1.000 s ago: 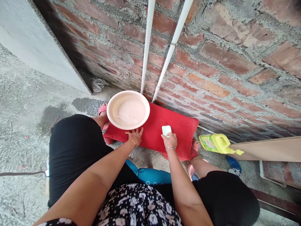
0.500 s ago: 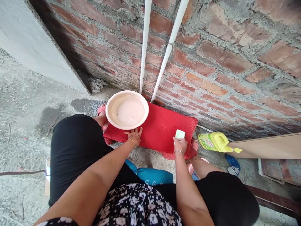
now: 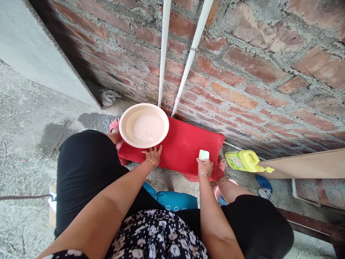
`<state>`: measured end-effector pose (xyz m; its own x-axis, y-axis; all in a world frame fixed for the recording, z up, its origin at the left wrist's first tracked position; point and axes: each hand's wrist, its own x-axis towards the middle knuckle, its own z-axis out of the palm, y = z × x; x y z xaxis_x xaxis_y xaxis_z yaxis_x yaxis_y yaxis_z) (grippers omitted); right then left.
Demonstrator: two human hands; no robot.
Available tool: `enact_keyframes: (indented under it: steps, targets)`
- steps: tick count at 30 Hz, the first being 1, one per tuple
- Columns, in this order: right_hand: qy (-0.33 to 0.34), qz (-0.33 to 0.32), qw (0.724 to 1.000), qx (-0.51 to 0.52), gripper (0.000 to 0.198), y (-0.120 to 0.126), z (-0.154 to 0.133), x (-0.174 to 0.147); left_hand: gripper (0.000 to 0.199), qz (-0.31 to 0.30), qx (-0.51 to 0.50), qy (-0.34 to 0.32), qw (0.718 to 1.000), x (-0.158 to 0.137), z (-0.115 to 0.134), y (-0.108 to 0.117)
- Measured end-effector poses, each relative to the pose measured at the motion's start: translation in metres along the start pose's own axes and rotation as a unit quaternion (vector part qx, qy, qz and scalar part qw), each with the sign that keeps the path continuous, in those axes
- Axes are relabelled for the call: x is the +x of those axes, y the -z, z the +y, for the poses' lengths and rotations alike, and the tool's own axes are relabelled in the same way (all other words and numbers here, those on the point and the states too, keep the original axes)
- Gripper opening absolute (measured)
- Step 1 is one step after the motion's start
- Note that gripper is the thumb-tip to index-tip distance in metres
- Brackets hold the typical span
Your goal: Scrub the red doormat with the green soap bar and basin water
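Observation:
A red mat (image 3: 183,144) with a shaggy edge lies over a low support between my feet. My right hand (image 3: 205,166) is closed around a pale green scrub brush (image 3: 204,155), pressed to the mat's right part; its underside is hidden. My left hand (image 3: 153,156) rests flat on the mat's near edge, fingers spread, just below the rim of a pale pink basin (image 3: 124,135). The basin holds clear water and stands on the mat's left end.
A yellow detergent bottle (image 3: 242,160) lies right of the mat, beside a brown board (image 3: 304,165). Behind rise a brick wall (image 3: 231,72) and two white pipes (image 3: 164,54). A grey slab (image 3: 54,57) leans at left, near a bundled cloth (image 3: 108,97).
My right hand has slid the scrub brush slightly toward me on the mat. My left hand stays in place. The whole view has shifted a little.

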<state>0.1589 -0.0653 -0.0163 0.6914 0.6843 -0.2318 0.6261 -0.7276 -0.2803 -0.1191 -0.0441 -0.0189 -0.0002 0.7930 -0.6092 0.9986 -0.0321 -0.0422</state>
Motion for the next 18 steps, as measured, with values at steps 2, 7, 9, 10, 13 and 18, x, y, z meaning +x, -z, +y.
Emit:
enact_keyframes:
  steps: [2,7,9,10,13,18]
  targets:
    - [0.075,-0.003,0.997,-0.014,0.036,-0.007,-0.016,-0.012,0.078,0.007,0.000,-0.001,1.000,0.000,0.000,-0.001]
    - [0.213,-0.031,0.975,-0.059,0.033,-0.021,-0.037,-0.030,0.083,0.009,-0.001,-0.004,1.000,0.001,-0.002,-0.003]
    - [0.165,-0.032,0.985,-0.048,0.035,-0.016,-0.024,-0.023,0.083,0.008,-0.001,-0.003,1.000,0.002,-0.001,-0.003]
    - [0.125,-0.026,0.991,-0.037,0.036,-0.012,-0.015,-0.017,0.082,0.007,-0.002,-0.002,1.000,0.003,-0.001,-0.003]
    - [0.004,0.003,1.000,0.003,0.039,0.001,0.011,0.000,0.078,0.004,-0.011,0.000,1.000,0.003,0.000,-0.004]
    - [0.026,0.018,0.999,0.013,0.039,-0.001,0.005,0.000,0.076,0.012,-0.008,0.001,1.000,0.001,0.001,-0.003]
